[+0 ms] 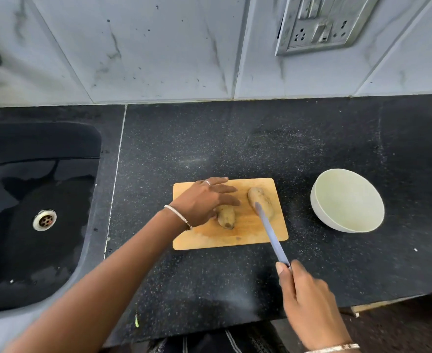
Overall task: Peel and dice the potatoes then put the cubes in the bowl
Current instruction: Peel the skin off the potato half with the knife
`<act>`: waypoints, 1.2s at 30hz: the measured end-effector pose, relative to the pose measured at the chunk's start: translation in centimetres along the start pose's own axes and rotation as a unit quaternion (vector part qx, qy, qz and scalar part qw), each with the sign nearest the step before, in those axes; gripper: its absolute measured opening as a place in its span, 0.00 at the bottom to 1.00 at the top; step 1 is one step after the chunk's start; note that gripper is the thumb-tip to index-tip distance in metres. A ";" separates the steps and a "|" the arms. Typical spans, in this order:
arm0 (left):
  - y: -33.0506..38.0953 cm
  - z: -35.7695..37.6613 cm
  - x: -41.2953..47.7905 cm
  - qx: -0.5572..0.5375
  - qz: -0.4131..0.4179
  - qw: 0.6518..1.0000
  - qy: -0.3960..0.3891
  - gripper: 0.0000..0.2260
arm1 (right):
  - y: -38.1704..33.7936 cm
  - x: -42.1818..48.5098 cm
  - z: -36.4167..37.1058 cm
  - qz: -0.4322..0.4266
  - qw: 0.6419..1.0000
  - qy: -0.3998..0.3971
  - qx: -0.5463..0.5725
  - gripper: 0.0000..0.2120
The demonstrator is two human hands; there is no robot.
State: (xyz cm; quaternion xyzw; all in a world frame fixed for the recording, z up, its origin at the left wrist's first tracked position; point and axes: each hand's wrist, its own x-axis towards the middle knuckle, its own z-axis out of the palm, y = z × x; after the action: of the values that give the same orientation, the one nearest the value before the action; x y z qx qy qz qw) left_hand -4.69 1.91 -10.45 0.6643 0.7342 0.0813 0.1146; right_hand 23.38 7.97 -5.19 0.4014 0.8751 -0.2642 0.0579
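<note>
Two unpeeled potatoes on a cutting board (204, 240).
Left hand (204, 202), fingers spread, touches the near potato (226, 216); right hand (309, 301) grips a knife (271, 233) over the far potato (260, 201).

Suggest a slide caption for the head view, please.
Left hand reaches for a potato on the board; right hand holds the knife.

Left hand (204, 200) touches one potato (225, 216); right hand (309, 301) grips the knife (271, 233).
</note>
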 end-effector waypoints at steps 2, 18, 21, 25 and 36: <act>0.0 -0.5 0.9 0.022 0.007 0.998 -0.051 0.22 | 0.1 -0.3 0.5 0.013 1.000 -0.019 0.011 0.17; 2.7 0.7 -0.8 -0.018 -0.131 0.990 0.039 0.18 | 0.8 2.1 2.0 -0.021 0.995 0.037 0.094 0.08; 3.6 1.2 -0.9 -0.028 -0.182 0.981 0.063 0.19 | 0.5 3.1 2.7 -0.028 0.994 0.033 0.102 0.07; 4.9 2.1 -1.4 -0.034 -0.262 0.958 0.108 0.18 | 0.2 4.2 3.6 -0.036 0.994 0.023 0.103 0.08; 5.0 2.8 -2.1 -0.156 -0.246 0.939 0.184 0.12 | 0.7 5.4 4.1 -0.091 0.984 0.035 0.146 0.11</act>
State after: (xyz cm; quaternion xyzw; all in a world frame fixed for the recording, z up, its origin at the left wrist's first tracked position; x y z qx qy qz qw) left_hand 1.07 0.29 -11.71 0.4099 0.8610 0.2853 0.0963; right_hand 19.80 9.87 -10.62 0.3330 0.8618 -0.3785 -0.0563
